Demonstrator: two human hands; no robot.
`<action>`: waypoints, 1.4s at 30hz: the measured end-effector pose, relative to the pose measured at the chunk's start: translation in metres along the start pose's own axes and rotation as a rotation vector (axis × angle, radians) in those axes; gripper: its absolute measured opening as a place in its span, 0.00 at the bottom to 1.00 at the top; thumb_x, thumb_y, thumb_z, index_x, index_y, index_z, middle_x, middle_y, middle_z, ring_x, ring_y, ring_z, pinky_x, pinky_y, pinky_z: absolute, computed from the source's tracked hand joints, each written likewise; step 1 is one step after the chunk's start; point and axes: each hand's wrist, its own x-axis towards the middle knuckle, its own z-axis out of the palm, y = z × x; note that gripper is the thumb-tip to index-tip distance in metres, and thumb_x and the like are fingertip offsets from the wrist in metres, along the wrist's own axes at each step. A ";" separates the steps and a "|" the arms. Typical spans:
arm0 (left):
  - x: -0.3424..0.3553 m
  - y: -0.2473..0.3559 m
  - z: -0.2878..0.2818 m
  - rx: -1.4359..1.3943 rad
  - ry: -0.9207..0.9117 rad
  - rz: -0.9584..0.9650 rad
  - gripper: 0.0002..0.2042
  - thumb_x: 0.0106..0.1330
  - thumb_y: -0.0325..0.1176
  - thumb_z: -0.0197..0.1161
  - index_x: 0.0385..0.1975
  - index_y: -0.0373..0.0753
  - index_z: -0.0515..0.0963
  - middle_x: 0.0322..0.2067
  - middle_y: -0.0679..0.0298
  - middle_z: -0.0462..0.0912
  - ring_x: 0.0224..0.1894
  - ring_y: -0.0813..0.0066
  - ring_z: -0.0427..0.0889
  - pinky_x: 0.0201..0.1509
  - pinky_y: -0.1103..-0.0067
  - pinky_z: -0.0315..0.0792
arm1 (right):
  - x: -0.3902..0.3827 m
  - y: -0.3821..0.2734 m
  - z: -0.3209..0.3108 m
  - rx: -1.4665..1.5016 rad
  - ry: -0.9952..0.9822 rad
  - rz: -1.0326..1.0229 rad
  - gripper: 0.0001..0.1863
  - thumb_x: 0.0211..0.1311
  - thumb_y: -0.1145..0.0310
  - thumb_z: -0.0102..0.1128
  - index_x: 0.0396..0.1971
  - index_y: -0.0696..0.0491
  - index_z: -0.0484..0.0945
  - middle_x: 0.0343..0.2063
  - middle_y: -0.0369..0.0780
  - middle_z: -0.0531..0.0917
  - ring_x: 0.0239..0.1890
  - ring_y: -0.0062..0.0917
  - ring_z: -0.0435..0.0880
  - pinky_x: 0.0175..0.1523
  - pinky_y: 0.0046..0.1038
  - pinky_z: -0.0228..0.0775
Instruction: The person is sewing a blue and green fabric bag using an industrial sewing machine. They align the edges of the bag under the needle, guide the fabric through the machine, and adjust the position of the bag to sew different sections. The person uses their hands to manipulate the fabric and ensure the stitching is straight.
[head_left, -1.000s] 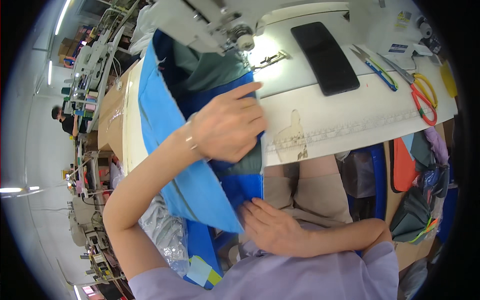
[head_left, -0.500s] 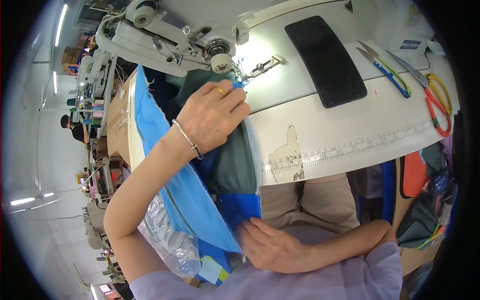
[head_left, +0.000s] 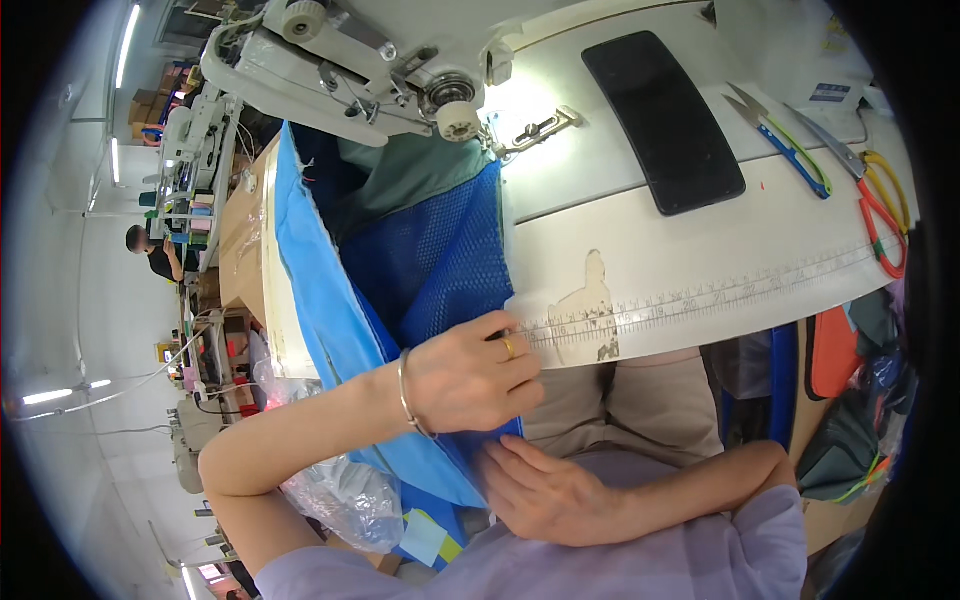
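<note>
A blue mesh fabric piece (head_left: 440, 255), joined to dark green cloth (head_left: 410, 175) and a light blue panel (head_left: 315, 285), hangs from the sewing machine (head_left: 400, 75) over the table's front edge. At that edge my left hand (head_left: 475, 375), with a ring and a bangle, is closed on the mesh fabric's right border; its fingertips are partly hidden. Lower down, my right hand (head_left: 550, 495) pinches the blue fabric's lower end, close to my body. The fabric's upper right corner lies by the lit presser foot (head_left: 495, 140).
On the white table (head_left: 560, 230) with a printed ruler scale lie a black phone (head_left: 665, 120), blue-green thread snips (head_left: 790, 155) and red-and-yellow-handled scissors (head_left: 870, 190). Clear plastic (head_left: 350, 500) hangs below left. Another person (head_left: 160, 255) sits far left near other machines.
My left hand has moved from beside the needle down to the table's front edge. Blue mesh now shows where green cloth lay on top. My right hand stays nearly in place.
</note>
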 end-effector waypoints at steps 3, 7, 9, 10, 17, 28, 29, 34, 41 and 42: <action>0.004 -0.013 -0.013 0.073 0.063 -0.068 0.06 0.48 0.31 0.63 0.28 0.42 0.79 0.31 0.65 0.79 0.39 0.66 0.82 0.58 0.65 0.78 | 0.007 -0.006 -0.013 -0.046 -0.064 -0.014 0.19 0.52 0.64 0.57 0.37 0.64 0.84 0.42 0.49 0.86 0.50 0.39 0.84 0.68 0.41 0.70; 0.014 -0.061 -0.025 0.345 0.058 -0.189 0.10 0.55 0.27 0.62 0.39 0.41 0.79 0.41 0.63 0.82 0.47 0.64 0.84 0.64 0.62 0.74 | 0.020 -0.015 -0.025 -0.106 -0.074 0.006 0.20 0.51 0.62 0.57 0.36 0.64 0.84 0.41 0.48 0.86 0.48 0.37 0.84 0.67 0.39 0.71; 0.013 -0.078 -0.029 0.359 -0.008 -0.292 0.13 0.56 0.23 0.60 0.41 0.41 0.79 0.42 0.64 0.82 0.47 0.66 0.83 0.62 0.63 0.74 | 0.024 -0.017 -0.029 -0.114 -0.067 0.007 0.21 0.50 0.62 0.57 0.36 0.65 0.84 0.40 0.49 0.86 0.47 0.37 0.85 0.66 0.39 0.71; 0.011 -0.081 -0.030 0.367 -0.018 -0.279 0.13 0.55 0.23 0.60 0.41 0.41 0.79 0.41 0.64 0.81 0.46 0.66 0.83 0.62 0.64 0.74 | 0.026 -0.017 -0.032 -0.113 -0.067 0.001 0.21 0.49 0.62 0.57 0.36 0.65 0.84 0.39 0.49 0.86 0.46 0.38 0.85 0.65 0.39 0.72; 0.013 -0.091 -0.027 0.352 0.004 -0.126 0.10 0.53 0.24 0.61 0.35 0.42 0.77 0.37 0.66 0.79 0.46 0.65 0.80 0.62 0.64 0.73 | 0.037 -0.011 -0.046 -0.128 -0.126 -0.050 0.21 0.49 0.62 0.57 0.34 0.65 0.84 0.37 0.50 0.86 0.44 0.38 0.85 0.63 0.40 0.73; 0.006 -0.064 -0.008 0.035 -0.226 0.076 0.05 0.49 0.34 0.62 0.21 0.43 0.74 0.23 0.67 0.73 0.37 0.65 0.77 0.67 0.61 0.71 | 0.032 -0.010 -0.044 -0.098 -0.113 -0.037 0.20 0.49 0.63 0.57 0.32 0.66 0.84 0.36 0.50 0.85 0.43 0.38 0.85 0.62 0.40 0.74; 0.004 -0.057 -0.013 0.037 -0.233 0.064 0.05 0.48 0.33 0.63 0.24 0.43 0.76 0.26 0.66 0.76 0.38 0.66 0.79 0.65 0.60 0.72 | 0.031 -0.010 -0.042 -0.088 -0.106 -0.033 0.20 0.49 0.63 0.57 0.32 0.66 0.83 0.36 0.50 0.85 0.43 0.38 0.85 0.62 0.39 0.74; 0.001 -0.052 -0.020 0.137 -0.005 -0.167 0.17 0.51 0.25 0.63 0.43 0.42 0.82 0.45 0.62 0.82 0.44 0.64 0.82 0.62 0.61 0.75 | 0.038 -0.004 -0.045 -0.057 -0.029 -0.067 0.19 0.47 0.64 0.58 0.31 0.66 0.83 0.34 0.49 0.85 0.42 0.38 0.84 0.62 0.38 0.74; 0.002 -0.061 -0.021 0.340 0.077 -0.223 0.19 0.50 0.22 0.63 0.45 0.39 0.82 0.42 0.63 0.84 0.46 0.64 0.81 0.64 0.61 0.74 | 0.040 -0.001 -0.049 -0.060 -0.036 -0.079 0.18 0.47 0.65 0.59 0.32 0.66 0.83 0.34 0.50 0.85 0.41 0.39 0.84 0.61 0.38 0.75; 0.000 -0.060 -0.021 0.342 0.091 -0.227 0.18 0.49 0.22 0.63 0.43 0.39 0.82 0.40 0.63 0.84 0.46 0.64 0.81 0.65 0.60 0.74 | 0.040 0.000 -0.050 -0.058 -0.037 -0.082 0.18 0.47 0.65 0.59 0.32 0.66 0.83 0.34 0.50 0.85 0.41 0.39 0.84 0.61 0.38 0.75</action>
